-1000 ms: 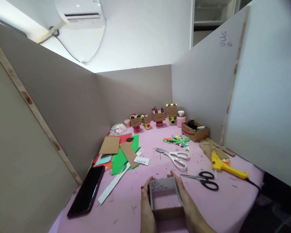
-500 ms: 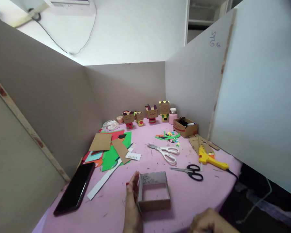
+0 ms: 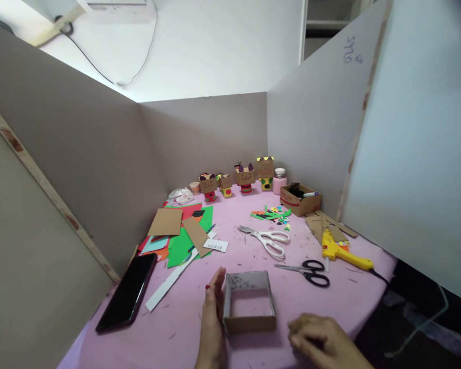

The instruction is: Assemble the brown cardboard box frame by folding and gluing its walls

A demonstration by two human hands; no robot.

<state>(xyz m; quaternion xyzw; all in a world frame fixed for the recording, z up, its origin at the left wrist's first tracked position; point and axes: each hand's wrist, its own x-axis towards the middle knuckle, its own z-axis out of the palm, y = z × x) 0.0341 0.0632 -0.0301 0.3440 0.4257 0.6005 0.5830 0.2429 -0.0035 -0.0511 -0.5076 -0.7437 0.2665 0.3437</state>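
Partition boards (image 3: 84,154) wall in the table (image 3: 230,246) on three sides; pink cover, scuffed and marked.

Phone (image 3: 127,299), dark screen up, lies at the near left edge. Just beyond it, a heap of coloured paper (image 3: 184,241) with brown card pieces on top and a white strip (image 3: 169,284) running out toward the front.

Cardboard frame (image 3: 249,302), square and open in the middle, sits flat on the table near the front centre. Left hand (image 3: 213,318) stands edge-on against the frame's left wall, fingers straight and together, touching the card but not closed around it. Right hand (image 3: 320,338) rests on the table right of the frame, apart from it, fingers curled loosely inward; cannot tell whether anything is in them.

Glue gun (image 3: 340,251), yellow, lies at right on card scraps. White scissors (image 3: 267,240) mid-table, black scissors (image 3: 307,270) nearer, between frame and glue gun.

Small box (image 3: 299,201) in the far right corner, pink jar (image 3: 279,180) beside it. Four little card figures (image 3: 236,180) stand in a row along the back board. Paper offcuts (image 3: 271,215) scattered before the box.
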